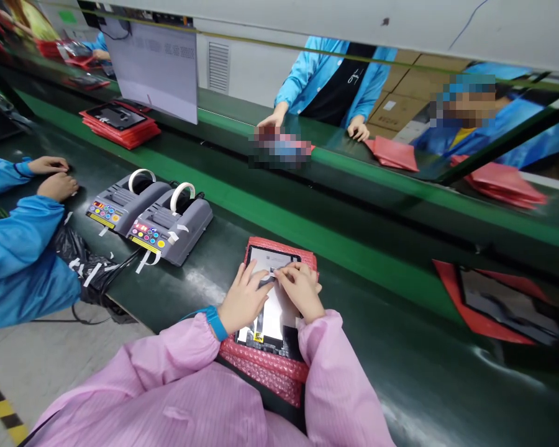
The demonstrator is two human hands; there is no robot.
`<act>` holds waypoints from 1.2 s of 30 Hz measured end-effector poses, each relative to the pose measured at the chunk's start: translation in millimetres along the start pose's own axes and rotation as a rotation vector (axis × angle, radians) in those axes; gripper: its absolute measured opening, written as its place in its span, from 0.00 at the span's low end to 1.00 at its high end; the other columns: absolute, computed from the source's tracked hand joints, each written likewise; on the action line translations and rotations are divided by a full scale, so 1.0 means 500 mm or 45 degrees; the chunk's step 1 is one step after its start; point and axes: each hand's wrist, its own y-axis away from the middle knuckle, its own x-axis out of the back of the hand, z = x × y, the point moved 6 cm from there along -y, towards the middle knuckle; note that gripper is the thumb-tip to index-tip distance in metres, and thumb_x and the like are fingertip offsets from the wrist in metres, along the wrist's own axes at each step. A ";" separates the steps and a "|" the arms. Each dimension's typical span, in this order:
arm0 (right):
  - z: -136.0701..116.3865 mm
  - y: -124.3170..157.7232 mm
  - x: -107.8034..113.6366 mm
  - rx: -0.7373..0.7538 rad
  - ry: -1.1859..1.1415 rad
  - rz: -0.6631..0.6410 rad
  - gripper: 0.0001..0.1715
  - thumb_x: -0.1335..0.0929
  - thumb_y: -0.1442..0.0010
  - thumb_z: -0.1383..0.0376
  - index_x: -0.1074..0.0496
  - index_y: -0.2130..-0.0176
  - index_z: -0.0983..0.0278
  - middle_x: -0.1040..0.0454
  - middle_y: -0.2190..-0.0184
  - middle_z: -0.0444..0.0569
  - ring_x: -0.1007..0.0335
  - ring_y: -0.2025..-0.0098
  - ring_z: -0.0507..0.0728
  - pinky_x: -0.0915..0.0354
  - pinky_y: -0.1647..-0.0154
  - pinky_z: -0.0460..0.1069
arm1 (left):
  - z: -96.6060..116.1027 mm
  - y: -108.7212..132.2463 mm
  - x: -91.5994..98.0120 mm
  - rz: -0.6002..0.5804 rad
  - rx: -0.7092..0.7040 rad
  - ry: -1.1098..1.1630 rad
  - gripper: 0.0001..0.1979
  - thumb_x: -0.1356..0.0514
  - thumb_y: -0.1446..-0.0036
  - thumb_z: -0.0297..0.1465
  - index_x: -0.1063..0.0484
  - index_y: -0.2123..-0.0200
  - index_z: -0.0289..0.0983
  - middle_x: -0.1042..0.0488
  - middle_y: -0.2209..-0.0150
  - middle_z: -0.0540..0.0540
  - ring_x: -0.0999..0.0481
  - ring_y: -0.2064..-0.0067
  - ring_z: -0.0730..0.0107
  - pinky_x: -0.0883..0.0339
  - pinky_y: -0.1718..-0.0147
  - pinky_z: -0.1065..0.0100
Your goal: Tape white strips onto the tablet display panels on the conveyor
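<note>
A tablet-sized display panel (273, 310), with a pale back and dark edges, lies on red bubble-wrap bags (265, 366) on the bench in front of me. My left hand (245, 300) rests over the panel's left side, fingers stretched and touching its upper middle. From the right, my right hand (302, 290) bends over the panel, thumb and fingertips pinched on a small pale strip (271, 272) that is partly hidden. The two hands' fingertips nearly meet there. A yellow label (258, 337) sits near the panel's lower edge.
Two grey tape dispensers (170, 230) with white rolls stand to the left. A co-worker's hands (56, 177) rest beyond them. Red pouches with panels lie in a stack (118, 124) and at right (503, 298). Across a green-edged belt (345, 202), other people work.
</note>
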 end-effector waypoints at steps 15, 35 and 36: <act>0.141 0.045 0.041 -0.058 -0.112 0.162 0.26 0.41 0.39 0.43 0.27 0.62 0.58 0.32 0.60 0.53 0.37 0.54 0.63 0.40 0.50 0.62 | -0.040 0.032 -0.018 -0.108 -0.102 0.335 0.22 0.52 0.33 0.28 0.39 0.37 0.43 0.40 0.33 0.46 0.51 0.29 0.60 0.51 0.33 0.48; 0.480 -0.020 0.343 -0.414 0.737 0.573 0.21 0.44 0.36 0.71 0.29 0.50 0.69 0.31 0.52 0.67 0.37 0.51 0.68 0.40 0.56 0.60 | -0.081 0.079 -0.032 0.036 0.210 0.352 0.26 0.50 0.32 0.33 0.46 0.32 0.45 0.56 0.28 0.42 0.48 0.30 0.51 0.43 0.37 0.49; 0.503 -0.035 0.365 -0.445 0.787 0.564 0.22 0.44 0.35 0.71 0.29 0.49 0.69 0.32 0.51 0.69 0.37 0.51 0.69 0.40 0.56 0.61 | -0.082 0.079 -0.032 0.037 0.221 0.356 0.26 0.50 0.32 0.33 0.46 0.33 0.45 0.56 0.28 0.42 0.48 0.30 0.51 0.43 0.37 0.49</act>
